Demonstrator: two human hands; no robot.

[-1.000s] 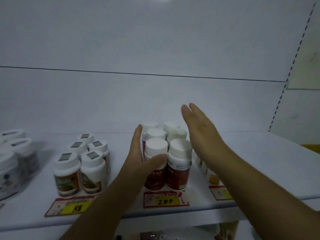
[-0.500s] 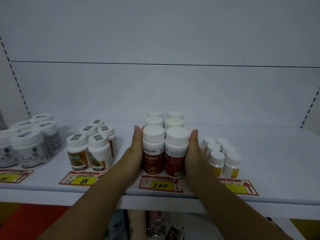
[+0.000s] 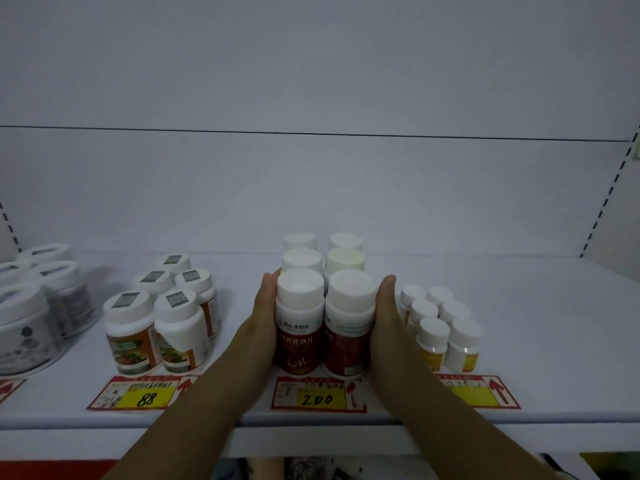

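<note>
The white shelf (image 3: 540, 344) carries everything, and the block of red-label bottles (image 3: 300, 327) stands near its front edge, two across and three deep, white caps up. Behind the block the shelf runs bare to the back panel, and far right of it there is a broad bare stretch. Well to the left of the block, big white jars (image 3: 27, 317) run out of view at the frame edge. Nearer on that side stand bottles with orange-green labels (image 3: 162, 323), with a lane of bare shelf between them and the block. The left hand (image 3: 265, 320) lies in that lane, fingers straight, flat against the block's left face. The right hand (image 3: 386, 323), likewise flat and unclenched, presses the right face and fills the narrow gap to the small yellow-label bottles (image 3: 443, 327) just beside the block. A price tag marked 200 (image 3: 318, 393) lies directly in front of the block, at the shelf's lip.
</note>
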